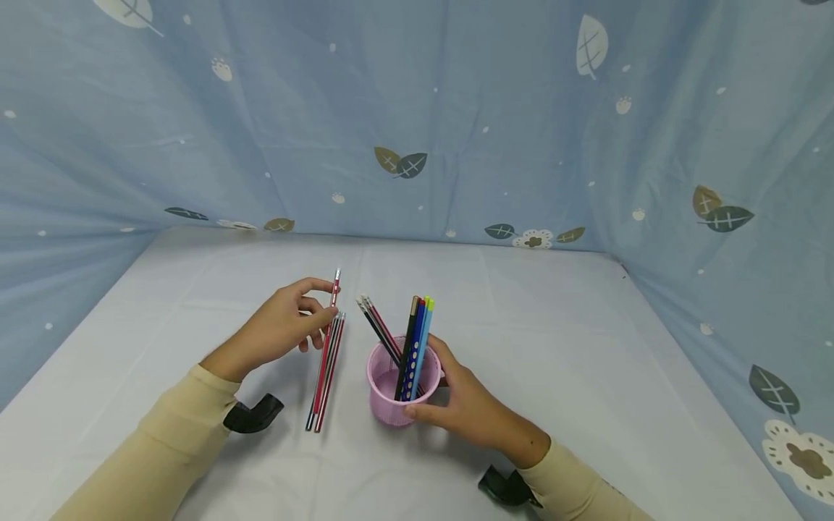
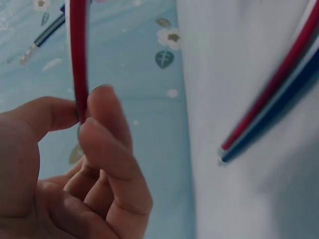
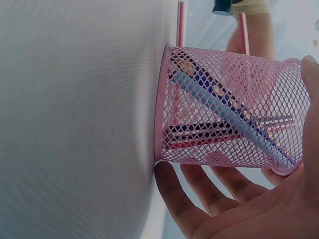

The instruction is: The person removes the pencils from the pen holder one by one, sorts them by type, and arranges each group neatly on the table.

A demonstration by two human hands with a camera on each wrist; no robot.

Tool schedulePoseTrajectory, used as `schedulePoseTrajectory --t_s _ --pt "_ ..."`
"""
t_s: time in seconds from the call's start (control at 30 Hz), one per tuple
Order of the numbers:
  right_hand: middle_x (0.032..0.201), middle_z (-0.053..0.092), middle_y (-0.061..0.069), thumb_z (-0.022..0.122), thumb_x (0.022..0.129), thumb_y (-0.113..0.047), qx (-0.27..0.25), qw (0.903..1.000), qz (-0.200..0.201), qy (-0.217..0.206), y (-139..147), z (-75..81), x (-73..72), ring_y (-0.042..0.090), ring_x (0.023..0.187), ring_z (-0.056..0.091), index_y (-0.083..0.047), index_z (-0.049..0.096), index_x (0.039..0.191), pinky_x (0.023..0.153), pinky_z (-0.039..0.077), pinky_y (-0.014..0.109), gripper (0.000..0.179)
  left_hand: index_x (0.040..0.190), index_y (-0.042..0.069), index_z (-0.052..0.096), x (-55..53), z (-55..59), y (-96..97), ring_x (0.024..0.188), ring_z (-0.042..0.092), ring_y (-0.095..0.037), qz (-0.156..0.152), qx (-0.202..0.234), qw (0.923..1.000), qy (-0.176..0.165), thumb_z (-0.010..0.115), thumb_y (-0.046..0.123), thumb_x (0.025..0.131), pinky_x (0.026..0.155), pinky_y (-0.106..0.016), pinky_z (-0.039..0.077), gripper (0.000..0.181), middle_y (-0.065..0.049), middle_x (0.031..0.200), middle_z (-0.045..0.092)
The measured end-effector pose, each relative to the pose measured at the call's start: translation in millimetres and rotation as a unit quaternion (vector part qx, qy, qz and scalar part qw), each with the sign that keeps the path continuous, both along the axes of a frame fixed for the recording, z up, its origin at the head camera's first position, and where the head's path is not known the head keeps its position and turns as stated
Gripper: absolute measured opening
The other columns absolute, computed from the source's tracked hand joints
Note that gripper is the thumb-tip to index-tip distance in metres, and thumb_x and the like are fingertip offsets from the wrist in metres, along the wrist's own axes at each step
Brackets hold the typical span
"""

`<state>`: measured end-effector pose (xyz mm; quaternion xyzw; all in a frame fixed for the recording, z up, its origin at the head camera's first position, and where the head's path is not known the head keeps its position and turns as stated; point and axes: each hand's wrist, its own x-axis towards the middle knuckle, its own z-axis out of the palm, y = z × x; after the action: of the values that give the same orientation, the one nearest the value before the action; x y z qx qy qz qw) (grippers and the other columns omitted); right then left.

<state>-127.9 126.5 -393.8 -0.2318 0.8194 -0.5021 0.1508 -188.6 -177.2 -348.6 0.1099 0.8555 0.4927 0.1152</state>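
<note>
My left hand [image 1: 276, 327] pinches a red pencil [image 1: 335, 288] between thumb and fingertips, its eraser end up. In the left wrist view the same red pencil [image 2: 79, 55] rises from the fingertips. Just beside and below that hand, more pencils [image 1: 334, 365], red and dark, lie on the white table. My right hand [image 1: 476, 405] grips a pink mesh pencil cup [image 1: 389, 414] around its right side, thumb at the front rim. Inside stand a black, a dotted blue and a light blue pencil [image 1: 423, 347]. Several eraser-tipped pencils [image 1: 379, 322] lean left in it.
The white table [image 1: 554, 347] ends at a blue leaf-print curtain [image 1: 456, 94] at the back and sides. A black device [image 1: 254, 414] is at the left wrist and another black device [image 1: 507, 486] at the right wrist.
</note>
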Motion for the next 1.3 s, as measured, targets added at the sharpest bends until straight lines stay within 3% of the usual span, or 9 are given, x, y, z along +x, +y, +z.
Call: schedulePoseTrajectory --t_s 0.23,0.6,0.93,1.3 --pt "0.155 0.042 -0.006 0.081 0.084 -0.032 0.004 0.9999 -0.012 -0.006 3.3 0.3 1.7 0.022 0.141 0.044 -0.044 0.016 0.153 0.115 0.032 0.06 0.096 0.145 0.009 0.041 -8.0 -11.4 -2.7 0.068 0.067 -0.027 -0.022 -0.019 0.9991 -0.033 0.063 0.023 0.099 0.061 -0.038 0.055 0.053 -0.009 0.085 0.068" --pt "0.156 0.041 -0.005 0.081 0.084 -0.032 0.002 0.9999 -0.009 -0.009 2.4 1.0 1.8 0.023 0.14 0.045 -0.044 0.016 0.153 0.114 0.034 0.06 0.095 0.146 0.006 0.04 -11.4 -25.2 -10.0 0.065 0.067 -0.021 -0.039 -0.064 0.9965 -0.037 0.062 0.024 0.099 0.057 -0.035 0.053 0.055 -0.007 0.086 0.069" --pt "0.156 0.04 -0.007 0.08 0.085 -0.034 -0.001 1.0 0.0 -0.006 2.5 -1.2 0.9 0.02 0.139 0.046 -0.045 0.015 0.153 0.113 0.036 0.058 0.095 0.145 0.009 0.042 -12.0 -37.0 -11.9 0.06 0.065 -0.019 -0.034 -0.105 0.9927 -0.048 0.062 0.027 0.1 0.056 -0.033 0.048 0.053 -0.004 0.083 0.068" --pt "0.156 0.04 -0.007 0.079 0.086 -0.036 0.003 1.0 0.003 -0.009 0.5 -1.0 -0.4 0.021 0.14 0.046 -0.046 0.014 0.153 0.114 0.034 0.06 0.094 0.144 0.007 0.044 -10.1 -40.5 -12.3 0.057 0.062 -0.017 -0.028 -0.127 0.9902 -0.051 0.064 0.025 0.098 0.06 -0.033 0.045 0.053 -0.005 0.081 0.066"
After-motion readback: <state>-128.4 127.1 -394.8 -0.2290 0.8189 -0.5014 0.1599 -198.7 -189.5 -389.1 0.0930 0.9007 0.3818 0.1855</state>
